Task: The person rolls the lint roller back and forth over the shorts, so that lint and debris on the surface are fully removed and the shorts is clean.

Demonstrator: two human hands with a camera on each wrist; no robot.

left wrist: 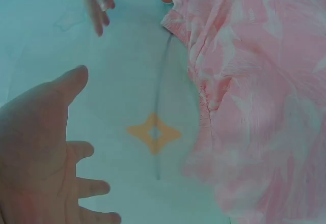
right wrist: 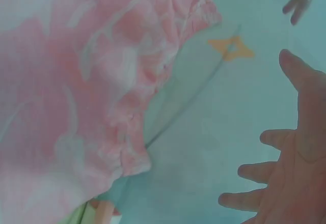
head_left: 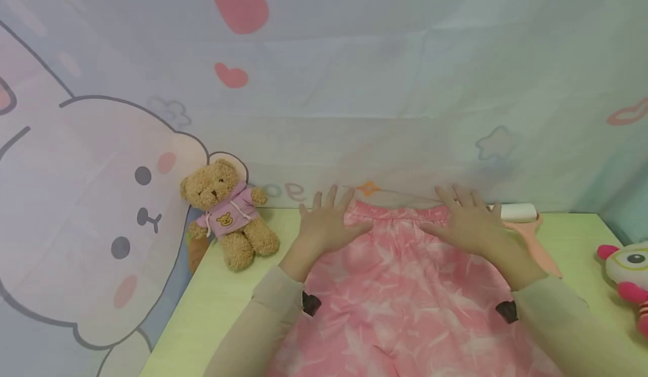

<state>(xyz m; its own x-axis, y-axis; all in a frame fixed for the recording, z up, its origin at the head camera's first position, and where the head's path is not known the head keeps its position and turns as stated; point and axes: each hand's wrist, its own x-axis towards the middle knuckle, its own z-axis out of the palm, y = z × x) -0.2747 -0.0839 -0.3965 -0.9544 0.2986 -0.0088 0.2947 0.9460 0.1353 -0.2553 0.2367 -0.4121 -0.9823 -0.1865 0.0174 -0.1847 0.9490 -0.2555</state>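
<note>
A pink garment [head_left: 400, 292] with a white leaf-like pattern lies spread on the table, its gathered elastic waistband [head_left: 400, 214] at the far edge. The lower part runs out of the head view, so I cannot tell its exact kind. My left hand [head_left: 326, 225] hovers by the waistband's left end, fingers spread and straight. Over the right end is my right hand [head_left: 471, 222], likewise spread. Both wrist views show a gap between the garment [left wrist: 254, 91] and the palms, with neither the left hand [left wrist: 35, 147] nor the right hand [right wrist: 290, 158] holding anything.
A lint roller [head_left: 536, 245] with a peach handle lies right of the garment, partly behind my right arm. A teddy bear [head_left: 228, 214] in a pink hoodie sits at the table's back left. A plush toy [head_left: 628, 270] stands at the right edge. A printed cloth [head_left: 354, 84] hangs behind.
</note>
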